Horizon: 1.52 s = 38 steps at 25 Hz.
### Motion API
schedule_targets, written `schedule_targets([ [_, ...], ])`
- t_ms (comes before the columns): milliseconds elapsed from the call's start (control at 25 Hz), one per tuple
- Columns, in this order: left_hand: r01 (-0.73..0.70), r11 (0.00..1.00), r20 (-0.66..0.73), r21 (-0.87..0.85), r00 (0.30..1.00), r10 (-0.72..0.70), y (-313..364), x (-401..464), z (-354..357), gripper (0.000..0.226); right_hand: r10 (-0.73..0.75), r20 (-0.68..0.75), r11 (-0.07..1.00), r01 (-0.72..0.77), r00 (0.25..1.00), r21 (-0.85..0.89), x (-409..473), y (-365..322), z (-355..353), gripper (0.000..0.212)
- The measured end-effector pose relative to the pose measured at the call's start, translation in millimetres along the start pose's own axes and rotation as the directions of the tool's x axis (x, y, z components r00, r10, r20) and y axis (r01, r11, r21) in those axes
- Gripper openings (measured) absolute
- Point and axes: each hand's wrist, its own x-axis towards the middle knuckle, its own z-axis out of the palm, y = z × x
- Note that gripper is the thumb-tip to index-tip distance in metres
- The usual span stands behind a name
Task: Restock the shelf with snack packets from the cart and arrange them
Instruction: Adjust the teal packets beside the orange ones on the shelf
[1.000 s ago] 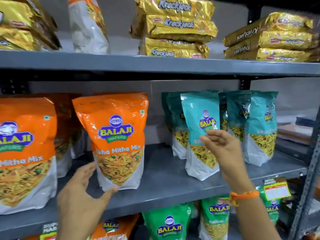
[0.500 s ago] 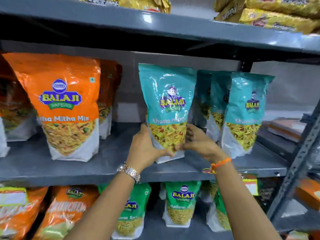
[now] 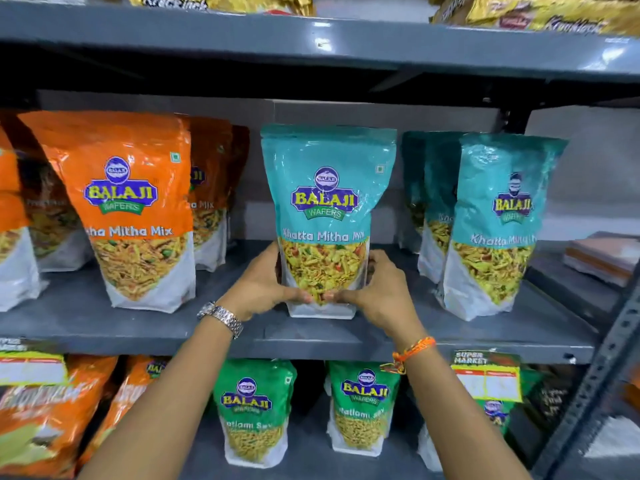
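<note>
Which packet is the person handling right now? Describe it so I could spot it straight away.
Find the grey middle shelf, between the orange packets on the left and the teal group on the right. The held packet stands alone in that gap, upright near the front edge. It is the only one with a left hand and right hand clasping its base.

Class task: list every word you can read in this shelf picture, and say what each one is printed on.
"BALAJI WAFERS", "Khatta Mitha Mix": teal packet.
"BALAJI WAFERS", "Mitha Mix": orange packet.
"BALAJI": green packet.
"SUPER MARKET": shelf tag; prices unreadable.
"Krackjack": gold packets, blurred.
</note>
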Motion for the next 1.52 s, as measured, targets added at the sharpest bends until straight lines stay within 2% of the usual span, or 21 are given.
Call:
schedule_targets([
  [80, 0.005, 0.999, 0.020, -0.031, 1.000, -0.005, 1, 0, -1, 0.102, 0.007, -0.003, 1.000, -0.007, 1.000, -0.006, -1, -3, -1, 0.081],
  [160, 0.043, 0.997, 0.011, -0.062, 0.999, -0.042, 3, -9, -3, 0.100, -0.021, 0.053, 1.000, 0.021, 0.998, -0.012, -8, -10, -5, 0.087],
  [200, 0.054, 0.998, -0.057, -0.025, 0.997, -0.055, 6, -16, -3, 0.104, -0.038, 0.097, 0.999, 0.038, 0.995, -0.007, -13, -11, -8, 0.092],
  [280, 0.061, 0.989, -0.314, 0.133, 0.949, -0.017, 20, -37, 4, 0.110, -0.059, 0.121, 0.996, 0.051, 0.991, 0.071, -28, -4, -28, 0.095],
  [320, 0.047, 0.972, -0.437, 0.231, 0.897, 0.060, 33, -51, 10, 0.106, -0.057, 0.061, 0.988, 0.048, 0.997, 0.150, -36, 2, -48, 0.086],
  [360, -0.005, 0.940, -0.498, 0.340, 0.847, 0.185, 50, -65, 21, 0.095, -0.032, -0.061, 0.969, 0.045, 0.998, 0.241, -42, 10, -73, 0.072],
  [400, -0.100, 0.903, -0.486, 0.418, 0.816, 0.315, 69, -73, 34, 0.082, 0.016, -0.221, 0.946, 0.057, 0.975, 0.320, -42, 24, -99, 0.061],
  [440, -0.192, 0.879, -0.425, 0.437, 0.817, 0.390, 87, -77, 50, 0.072, 0.076, -0.368, 0.931, 0.066, 0.927, 0.360, -39, 41, -123, 0.056],
  [480, -0.256, 0.883, -0.340, 0.394, 0.852, 0.399, 99, -74, 68, 0.068, 0.136, -0.468, 0.932, 0.047, 0.873, 0.359, -34, 59, -145, 0.060],
  [520, -0.267, 0.898, -0.222, 0.349, 0.908, 0.356, 109, -68, 89, 0.072, 0.177, -0.511, 0.936, 0.015, 0.841, 0.351, -27, 72, -161, 0.069],
  [560, -0.247, 0.907, -0.080, 0.342, 0.954, 0.290, 119, -56, 108, 0.084, 0.203, -0.511, 0.943, -0.026, 0.836, 0.333, -18, 85, -173, 0.080],
  [640, -0.229, 0.888, 0.153, 0.399, 0.971, 0.181, 136, -28, 144, 0.110, 0.214, -0.444, 0.946, -0.072, 0.870, 0.316, 0, 102, -188, 0.099],
  [720, -0.193, 0.915, 0.235, 0.354, 0.965, 0.113, 149, -3, 174, 0.110, 0.241, -0.300, 0.913, -0.110, 0.923, 0.394, 18, 114, -197, 0.104],
  [800, -0.115, 0.961, 0.197, 0.252, 0.978, 0.066, 153, 19, 195, 0.103, 0.220, -0.132, 0.888, -0.142, 0.966, 0.437, 27, 122, -202, 0.097],
  [920, -0.076, 0.963, 0.097, 0.257, 0.994, 0.052, 144, 34, 213, 0.102, 0.172, -0.033, 0.889, -0.141, 0.985, 0.436, 27, 133, -200, 0.114],
  [1000, -0.088, 0.958, 0.059, 0.274, 0.995, 0.075, 139, 36, 220, 0.099, 0.146, -0.041, 0.864, -0.107, 0.988, 0.493, 24, 137, -199, 0.114],
  [1080, -0.092, 0.964, 0.046, 0.250, 0.995, 0.083, 135, 41, 224, 0.094, 0.132, -0.084, 0.884, -0.079, 0.988, 0.461, 22, 136, -199, 0.099],
  [1200, -0.070, 0.981, 0.112, 0.181, 0.992, 0.050, 131, 53, 221, 0.094, 0.147, -0.194, 0.916, -0.060, 0.970, 0.398, 17, 132, -196, 0.082],
  [1400, -0.053, 0.987, 0.146, 0.150, 0.989, 0.031, 127, 58, 222, 0.093, 0.164, -0.252, 0.935, -0.069, 0.954, 0.349, 13, 133, -194, 0.113],
  [1520, -0.044, 0.989, 0.138, 0.138, 0.990, 0.025, 124, 58, 225, 0.092, 0.173, -0.233, 0.937, -0.087, 0.957, 0.338, 11, 131, -196, 0.118],
])
